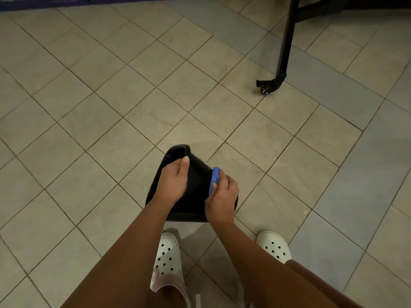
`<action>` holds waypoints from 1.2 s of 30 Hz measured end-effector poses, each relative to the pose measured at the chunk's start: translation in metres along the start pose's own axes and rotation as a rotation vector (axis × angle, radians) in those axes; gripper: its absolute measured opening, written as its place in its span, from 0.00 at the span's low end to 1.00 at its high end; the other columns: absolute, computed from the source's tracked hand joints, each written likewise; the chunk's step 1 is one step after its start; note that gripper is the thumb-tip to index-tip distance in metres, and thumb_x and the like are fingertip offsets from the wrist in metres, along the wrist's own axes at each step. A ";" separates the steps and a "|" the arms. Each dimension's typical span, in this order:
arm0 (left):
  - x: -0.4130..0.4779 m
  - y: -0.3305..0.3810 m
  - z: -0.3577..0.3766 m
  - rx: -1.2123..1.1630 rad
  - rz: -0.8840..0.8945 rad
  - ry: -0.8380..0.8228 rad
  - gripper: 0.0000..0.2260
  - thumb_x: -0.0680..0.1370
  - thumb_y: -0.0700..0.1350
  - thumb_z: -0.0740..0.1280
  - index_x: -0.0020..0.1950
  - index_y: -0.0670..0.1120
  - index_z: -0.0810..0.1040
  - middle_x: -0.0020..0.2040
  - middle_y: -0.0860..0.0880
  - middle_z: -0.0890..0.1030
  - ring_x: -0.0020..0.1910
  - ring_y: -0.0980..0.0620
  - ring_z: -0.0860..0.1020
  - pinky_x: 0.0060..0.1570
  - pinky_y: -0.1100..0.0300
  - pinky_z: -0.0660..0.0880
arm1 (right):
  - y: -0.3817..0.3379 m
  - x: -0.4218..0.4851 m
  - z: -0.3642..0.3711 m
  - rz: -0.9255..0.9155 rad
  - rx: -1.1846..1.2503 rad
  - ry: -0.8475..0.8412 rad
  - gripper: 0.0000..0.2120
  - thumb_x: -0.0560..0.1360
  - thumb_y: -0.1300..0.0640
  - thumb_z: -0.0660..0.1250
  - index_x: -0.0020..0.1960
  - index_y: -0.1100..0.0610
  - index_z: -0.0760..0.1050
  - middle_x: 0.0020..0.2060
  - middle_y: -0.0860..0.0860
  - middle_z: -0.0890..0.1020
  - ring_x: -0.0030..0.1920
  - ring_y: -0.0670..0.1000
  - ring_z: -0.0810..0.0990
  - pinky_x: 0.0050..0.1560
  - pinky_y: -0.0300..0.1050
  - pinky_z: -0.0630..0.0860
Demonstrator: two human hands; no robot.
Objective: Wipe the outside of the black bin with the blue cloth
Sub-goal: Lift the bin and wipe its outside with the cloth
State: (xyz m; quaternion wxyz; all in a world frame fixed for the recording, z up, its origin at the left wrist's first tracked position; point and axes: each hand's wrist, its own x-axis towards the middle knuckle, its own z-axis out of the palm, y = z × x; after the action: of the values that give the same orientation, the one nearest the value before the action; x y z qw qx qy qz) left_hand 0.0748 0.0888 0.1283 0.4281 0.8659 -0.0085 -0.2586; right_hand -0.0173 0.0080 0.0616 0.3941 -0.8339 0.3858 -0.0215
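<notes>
A view looking straight down at a floor of pale square tiles (138,90). Near the bottom centre, a person holds a black bin (195,187) up off the floor, just beyond their feet. The bin is tipped so that its open rim points to the far left and its base sits nearer the person's body. The left hand (173,182) grips the rim, thumb lying along the outer wall and fingers curled out of sight inside. The right hand (222,198) is closed around a bunched blue cloth (214,180), pressing it against the bin's right outer side. Both bare forearms reach in from the bottom edge. Below the bin, two white perforated clogs (166,258) stand on the tiles, one left of centre and one further right. At the far right, well apart from the bin, a black metal leg (283,54) comes down to a small caster wheel.
</notes>
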 end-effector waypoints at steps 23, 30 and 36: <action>0.002 -0.003 -0.011 -0.020 -0.064 0.077 0.20 0.84 0.53 0.52 0.48 0.41 0.77 0.42 0.44 0.79 0.42 0.51 0.77 0.49 0.53 0.75 | 0.003 0.011 -0.002 -0.295 0.012 -0.184 0.20 0.79 0.55 0.53 0.71 0.56 0.63 0.66 0.55 0.67 0.65 0.52 0.64 0.66 0.41 0.61; 0.003 -0.012 -0.014 -0.015 -0.094 0.158 0.21 0.84 0.53 0.52 0.46 0.40 0.77 0.42 0.41 0.78 0.40 0.50 0.75 0.43 0.57 0.69 | 0.030 0.016 -0.011 0.077 -0.023 -0.270 0.22 0.80 0.59 0.55 0.73 0.53 0.59 0.69 0.55 0.62 0.67 0.55 0.62 0.68 0.48 0.61; 0.005 -0.013 -0.015 0.009 -0.085 0.142 0.18 0.84 0.52 0.52 0.47 0.44 0.76 0.40 0.48 0.76 0.43 0.51 0.75 0.47 0.56 0.69 | -0.008 -0.016 0.006 -0.138 -0.020 -0.124 0.25 0.77 0.61 0.60 0.72 0.54 0.60 0.68 0.53 0.64 0.68 0.53 0.62 0.69 0.49 0.64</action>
State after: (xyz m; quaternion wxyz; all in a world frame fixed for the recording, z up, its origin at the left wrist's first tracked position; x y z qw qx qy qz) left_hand 0.0826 0.1070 0.1237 0.4122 0.8836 0.0575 -0.2146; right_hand -0.0221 0.0256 0.0672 0.4062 -0.8622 0.3025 0.0068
